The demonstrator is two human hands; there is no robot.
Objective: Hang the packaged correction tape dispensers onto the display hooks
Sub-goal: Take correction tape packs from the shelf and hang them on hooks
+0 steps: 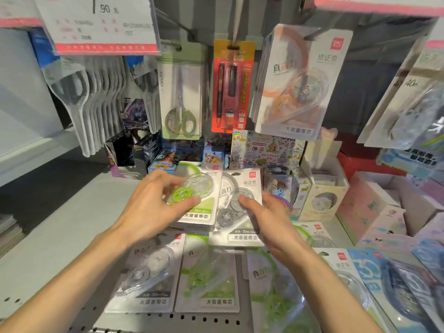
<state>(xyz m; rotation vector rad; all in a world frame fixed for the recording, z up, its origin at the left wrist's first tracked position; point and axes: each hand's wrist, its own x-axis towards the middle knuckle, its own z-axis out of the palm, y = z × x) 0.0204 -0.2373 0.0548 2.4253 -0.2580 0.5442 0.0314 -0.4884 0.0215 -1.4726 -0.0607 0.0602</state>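
1. Both forearms reach forward over the shelf (60, 227), bare, wrists level, palms down.
2. Left hand (153, 207): fingers half curled, thumb and fingertips closed around the green correction tape pack (197, 200), gripping its clear blister from the left.
3. Right hand (271, 219): fingers loosely bent, thumb lying on the blister of the grey correction tape pack (240, 207); the other fingers go under its right edge, so the grip reads as a pinch.
4. The two packs sit side by side, edges overlapping, just above the shelf.
5. More loose packs (209, 277) lie flat on the shelf below the hands.
6. An orange pack (300, 82) hangs on a display hook (312, 33) above right, beside the scissors pack (181, 92) and pen pack (231, 85).
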